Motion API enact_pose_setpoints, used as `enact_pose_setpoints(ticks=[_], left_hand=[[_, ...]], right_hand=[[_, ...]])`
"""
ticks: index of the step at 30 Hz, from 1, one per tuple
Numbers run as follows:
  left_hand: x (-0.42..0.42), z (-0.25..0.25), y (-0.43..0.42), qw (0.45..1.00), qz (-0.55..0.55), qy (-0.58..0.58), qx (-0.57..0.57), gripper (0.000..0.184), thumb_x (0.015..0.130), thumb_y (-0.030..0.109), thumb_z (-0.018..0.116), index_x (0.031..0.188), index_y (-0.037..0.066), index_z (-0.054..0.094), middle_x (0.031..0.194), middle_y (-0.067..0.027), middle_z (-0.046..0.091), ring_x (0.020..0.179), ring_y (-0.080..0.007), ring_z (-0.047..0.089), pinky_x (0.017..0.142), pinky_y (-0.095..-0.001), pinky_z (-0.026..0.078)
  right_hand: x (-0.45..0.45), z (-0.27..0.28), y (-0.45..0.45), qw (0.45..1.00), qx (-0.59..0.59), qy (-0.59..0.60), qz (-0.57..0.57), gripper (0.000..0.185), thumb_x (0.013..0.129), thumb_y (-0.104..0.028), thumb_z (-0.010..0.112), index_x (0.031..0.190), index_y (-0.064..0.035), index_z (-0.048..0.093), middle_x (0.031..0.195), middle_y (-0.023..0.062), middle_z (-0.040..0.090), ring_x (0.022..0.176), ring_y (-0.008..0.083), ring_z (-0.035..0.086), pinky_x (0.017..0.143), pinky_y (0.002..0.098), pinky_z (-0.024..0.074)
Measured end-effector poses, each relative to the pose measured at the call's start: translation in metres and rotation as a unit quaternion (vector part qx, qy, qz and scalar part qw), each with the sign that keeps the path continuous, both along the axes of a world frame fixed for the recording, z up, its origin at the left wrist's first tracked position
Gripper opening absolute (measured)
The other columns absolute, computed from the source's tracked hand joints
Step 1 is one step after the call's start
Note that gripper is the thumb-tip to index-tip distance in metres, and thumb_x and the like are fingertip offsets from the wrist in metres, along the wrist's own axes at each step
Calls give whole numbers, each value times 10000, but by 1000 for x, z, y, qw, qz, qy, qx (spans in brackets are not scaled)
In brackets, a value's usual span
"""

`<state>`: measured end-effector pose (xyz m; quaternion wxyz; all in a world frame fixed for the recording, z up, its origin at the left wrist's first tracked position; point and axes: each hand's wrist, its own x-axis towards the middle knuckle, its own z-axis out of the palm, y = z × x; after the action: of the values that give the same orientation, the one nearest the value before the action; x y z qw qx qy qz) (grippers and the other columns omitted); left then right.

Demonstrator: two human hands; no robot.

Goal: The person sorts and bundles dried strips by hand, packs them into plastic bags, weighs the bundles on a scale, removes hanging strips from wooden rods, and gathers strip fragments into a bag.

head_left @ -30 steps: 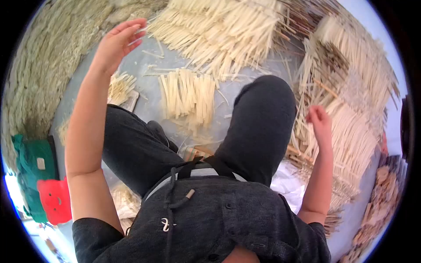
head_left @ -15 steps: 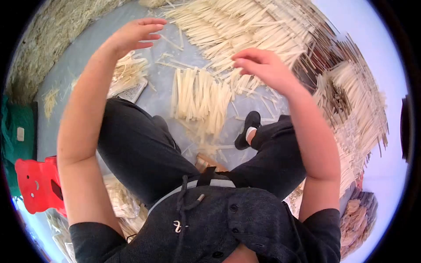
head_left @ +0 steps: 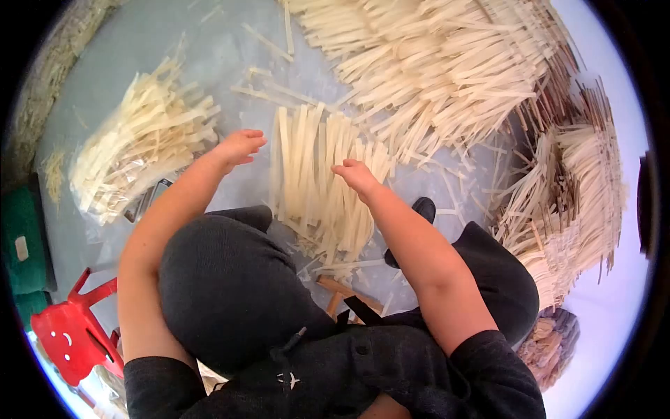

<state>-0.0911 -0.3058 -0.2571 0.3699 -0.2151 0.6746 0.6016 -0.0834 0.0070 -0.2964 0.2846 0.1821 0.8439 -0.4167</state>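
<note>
A loose bundle of pale, flat strips point(head_left: 307, 160) lies on the grey floor between my legs, the strips running roughly away from me. To its left, my left hand point(head_left: 241, 148) is held with fingers stretched out and nothing in it. My right hand point(head_left: 356, 176) hovers over or just touches the bundle's right part; which of the two I cannot tell. Its fingers point left and look apart, with no strip seen in them. A clear plastic bag point(head_left: 105, 185) filled with similar strips rests on the floor beyond my left forearm.
A large heap of strips point(head_left: 433, 77) spreads at the upper right, with another stack point(head_left: 593, 181) along the right side. Stray strips point(head_left: 269, 42) are scattered on the floor. At left stand a red stool with a smiling face point(head_left: 73, 342) and a green object point(head_left: 24, 244). Wood point(head_left: 342, 290) shows below me.
Both hands have come down and closer together, the right one reaching the bundle. My body has leaned forward, and the bag of strips at left is now in fuller view.
</note>
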Motion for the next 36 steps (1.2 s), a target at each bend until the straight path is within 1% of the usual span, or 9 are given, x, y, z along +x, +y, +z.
enact_pose_setpoints(ticks=[5, 7, 10, 12, 19, 25, 30, 33, 36], left_hand=[[33, -46, -2, 997, -61, -19, -52, 481, 917, 308, 569, 1347, 102, 504, 1269, -65, 567, 1161, -192, 520, 939, -366, 435], [52, -50, -10, 995, -73, -59, -46, 463, 921, 305, 563, 1337, 106, 516, 1259, -56, 573, 1153, -182, 525, 932, -355, 435], [80, -48, -17, 992, -72, -89, -55, 432, 929, 302, 556, 1317, 114, 540, 1232, -34, 585, 1125, -163, 535, 915, -336, 436], [97, -51, -24, 991, -69, -95, -63, 408, 939, 290, 552, 1302, 104, 553, 1181, -16, 600, 1072, -145, 543, 891, -310, 441], [128, -69, -23, 995, 18, -95, 11, 397, 923, 235, 584, 1288, 82, 558, 1143, -31, 608, 1029, -144, 544, 868, -282, 447], [119, -67, -13, 997, -29, -64, -35, 401, 923, 246, 591, 1291, 92, 549, 1144, -33, 620, 1014, -153, 569, 867, -300, 463], [98, -62, -4, 996, -35, -49, -66, 412, 907, 271, 579, 1285, 107, 564, 1160, -38, 615, 1039, -167, 567, 830, -308, 461], [88, -74, -3, 997, -41, -23, -66, 416, 902, 276, 583, 1285, 117, 565, 1175, -28, 609, 1041, -156, 564, 824, -293, 455], [76, -58, 7, 999, 7, -7, -52, 427, 900, 278, 581, 1296, 120, 555, 1167, -33, 613, 1044, -146, 561, 827, -300, 453]], right_hand=[[22, 25, 31, 984, -57, -30, 165, 254, 847, -246, 584, 931, -46, 716, 789, 160, 702, 809, 238, 688, 735, 369, 532], [43, 36, 42, 808, -128, -427, 385, 238, 845, -192, 541, 870, -22, 707, 733, 170, 687, 721, 226, 688, 667, 377, 546], [119, 25, 61, 726, -31, -445, 523, 216, 825, -146, 558, 930, 0, 678, 761, 172, 690, 669, 258, 690, 597, 389, 549], [170, 2, 80, 724, 166, -113, 660, 271, 826, -156, 575, 1028, 16, 630, 818, 174, 697, 681, 294, 694, 597, 410, 547], [177, 25, 47, 845, 114, -188, 487, 278, 832, -194, 570, 1067, -54, 618, 872, 158, 695, 834, 304, 690, 699, 447, 540], [176, 15, 74, 761, 113, -80, 634, 157, 829, -197, 568, 942, -101, 617, 816, 131, 681, 806, 327, 676, 662, 449, 525], [105, 97, 48, 858, -146, -73, 487, 146, 839, -201, 582, 919, -89, 534, 773, 153, 642, 691, 356, 635, 570, 470, 473], [52, 167, 16, 878, -134, 85, 451, 133, 837, -188, 582, 927, -112, 521, 714, 128, 610, 622, 348, 613, 533, 450, 468], [20, 192, 1, 792, -29, 346, 502, 118, 832, -152, 564, 936, -117, 520, 695, 111, 576, 638, 335, 606, 538, 436, 477]])
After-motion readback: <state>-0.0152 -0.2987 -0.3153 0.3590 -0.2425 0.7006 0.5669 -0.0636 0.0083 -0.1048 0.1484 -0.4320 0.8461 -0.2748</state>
